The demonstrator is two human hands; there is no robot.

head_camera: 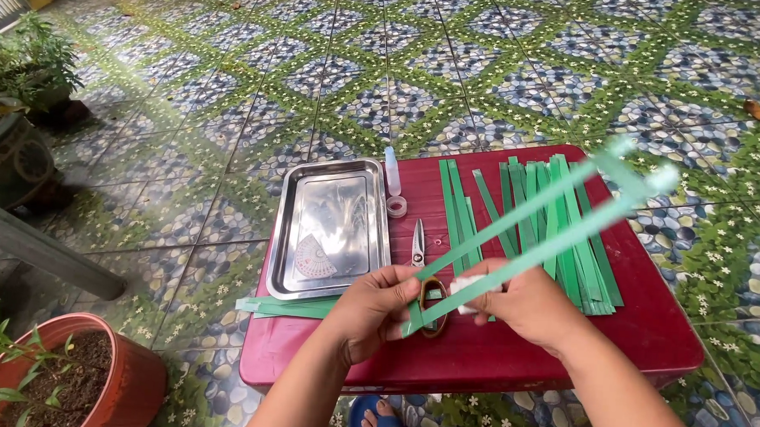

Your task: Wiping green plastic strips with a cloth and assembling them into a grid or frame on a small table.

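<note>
Strips (548, 224) | two green, long axis ran up-right away from both hands | L hand (375, 310) pinched near ends | R hand (524, 303) gripped just beyond, w/ white scrap (464, 285)

Both forearms reach forward side by side; left hand (375, 310) and right hand (524, 304) each close in a pinching grip.

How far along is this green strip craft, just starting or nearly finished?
Early, it seems. Done: a pile of cut green strips lies on the red table, scissors set down. In hand: the left hand and right hand hold two long strips. Left: the pile looks unused; the metal tray is almost bare.
</note>
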